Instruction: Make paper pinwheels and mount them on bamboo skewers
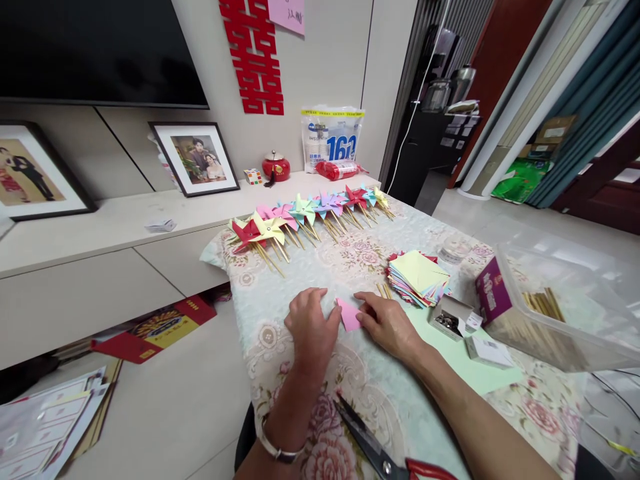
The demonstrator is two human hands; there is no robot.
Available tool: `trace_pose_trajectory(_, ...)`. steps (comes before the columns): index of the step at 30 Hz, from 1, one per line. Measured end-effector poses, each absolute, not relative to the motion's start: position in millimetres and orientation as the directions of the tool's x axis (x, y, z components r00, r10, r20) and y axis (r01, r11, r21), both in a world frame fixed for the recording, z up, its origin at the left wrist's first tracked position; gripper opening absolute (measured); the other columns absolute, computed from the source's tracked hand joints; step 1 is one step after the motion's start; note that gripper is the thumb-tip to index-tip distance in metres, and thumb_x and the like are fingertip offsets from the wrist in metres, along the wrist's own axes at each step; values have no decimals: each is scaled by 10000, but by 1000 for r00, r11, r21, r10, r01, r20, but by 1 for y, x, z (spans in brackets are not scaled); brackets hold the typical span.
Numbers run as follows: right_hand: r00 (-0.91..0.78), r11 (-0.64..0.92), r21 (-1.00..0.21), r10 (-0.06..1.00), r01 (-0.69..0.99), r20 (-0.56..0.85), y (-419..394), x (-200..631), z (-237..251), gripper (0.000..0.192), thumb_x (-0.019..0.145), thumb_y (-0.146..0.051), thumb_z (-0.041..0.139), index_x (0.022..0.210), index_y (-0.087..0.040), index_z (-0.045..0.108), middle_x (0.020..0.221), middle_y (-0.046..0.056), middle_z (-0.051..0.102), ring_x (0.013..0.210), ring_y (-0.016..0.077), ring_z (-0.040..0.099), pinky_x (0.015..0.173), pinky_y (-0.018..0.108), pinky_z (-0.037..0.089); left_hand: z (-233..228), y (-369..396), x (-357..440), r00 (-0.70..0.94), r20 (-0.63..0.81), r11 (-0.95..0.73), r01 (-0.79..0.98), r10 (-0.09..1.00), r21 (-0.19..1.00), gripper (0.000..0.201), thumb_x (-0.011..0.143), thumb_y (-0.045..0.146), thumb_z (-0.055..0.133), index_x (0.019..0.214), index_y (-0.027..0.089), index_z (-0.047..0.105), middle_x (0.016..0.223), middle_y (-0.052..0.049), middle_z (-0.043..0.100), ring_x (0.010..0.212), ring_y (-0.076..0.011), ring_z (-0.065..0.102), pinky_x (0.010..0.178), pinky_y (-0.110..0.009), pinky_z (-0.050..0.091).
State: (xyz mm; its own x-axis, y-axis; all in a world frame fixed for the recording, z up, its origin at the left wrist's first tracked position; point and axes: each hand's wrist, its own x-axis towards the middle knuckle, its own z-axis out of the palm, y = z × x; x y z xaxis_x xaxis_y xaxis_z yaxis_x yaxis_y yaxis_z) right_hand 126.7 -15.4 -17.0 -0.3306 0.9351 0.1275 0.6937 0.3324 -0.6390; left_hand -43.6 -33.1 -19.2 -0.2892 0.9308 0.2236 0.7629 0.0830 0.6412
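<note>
A small pink paper square (pixel 348 315) lies on the floral tablecloth (pixel 360 373) in front of me. My left hand (pixel 311 325) presses down beside its left edge, fingers curled. My right hand (pixel 385 322) pinches the paper's right edge with thumb and fingers. A stack of coloured paper squares (pixel 418 278) sits just right of my hands, with thin wooden sticks (pixel 384 290) poking out beside it. A row of finished paper pinwheels (pixel 305 217) on sticks lies along the far edge of the table.
Scissors with red handles (pixel 376 448) lie near the front edge. A small open box of pins (pixel 450 318), a white box (pixel 487 351) and a clear plastic tub holding sticks (pixel 555 313) stand at the right. A low cabinet (pixel 100 267) with framed photos runs along the left.
</note>
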Motion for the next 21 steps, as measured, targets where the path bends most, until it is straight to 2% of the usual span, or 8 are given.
trace_pose_trajectory(4, -369, 392, -489, 918, 779, 148, -18, 122, -13, 323, 906, -167, 543, 1212, -142, 643, 993, 97, 726, 898, 225, 657, 803, 318, 464, -23, -31, -40, -247, 210, 99, 837, 946, 538, 393, 820, 310, 671, 1200, 222, 618, 1322, -123, 587, 1284, -340, 463, 1000, -519, 358)
trace_pose_trajectory(8, -400, 422, -385, 906, 821, 140, -20, 119, -10, 293, 916, -143, 537, 1184, -150, 656, 1007, 109, 671, 906, 224, 617, 782, 311, 458, -24, -30, -38, -238, 197, 116, 865, 951, 488, 408, 812, 303, 684, 1206, 226, 614, 1337, -123, 570, 1285, -340, 452, 996, -516, 348)
trace_pose_trajectory(10, -418, 458, -344, 889, 819, 188, -20, 120, -8, 279, 907, -133, 552, 1158, -157, 671, 1023, 117, 643, 943, 236, 582, 800, 322, 451, -23, -30, -38, -234, 193, 120, 874, 953, 470, 408, 803, 301, 692, 1198, 232, 616, 1326, -122, 571, 1271, -337, 458, 989, -508, 348)
trace_pose_trajectory(14, -531, 592, -325, 806, 738, 262, -22, 125, -1, 262, 890, -80, 548, 1047, -195, 723, 1004, 101, 631, 956, 231, 533, 814, 325, 429, -24, -30, -37, -238, 184, 133, 881, 954, 453, 415, 795, 307, 706, 1193, 235, 617, 1313, -116, 571, 1265, -331, 454, 986, -499, 342)
trace_pose_trajectory(17, -632, 660, -352, 747, 664, 209, -25, 128, 5, 325, 900, -58, 511, 1044, -234, 744, 946, 76, 635, 906, 208, 544, 764, 297, 420, -24, -30, -38, -241, 177, 139, 883, 954, 449, 424, 792, 319, 716, 1196, 232, 620, 1311, -118, 570, 1261, -335, 452, 982, -501, 343)
trace_pose_trajectory(21, -695, 697, -290, 707, 656, 129, -30, 128, 10, 358, 914, -64, 509, 1119, -262, 725, 941, 62, 641, 900, 208, 555, 720, 290, 388, -23, -29, -38, -243, 166, 144, 878, 956, 456, 432, 779, 312, 732, 1189, 219, 631, 1305, -121, 576, 1254, -344, 456, 984, -507, 346)
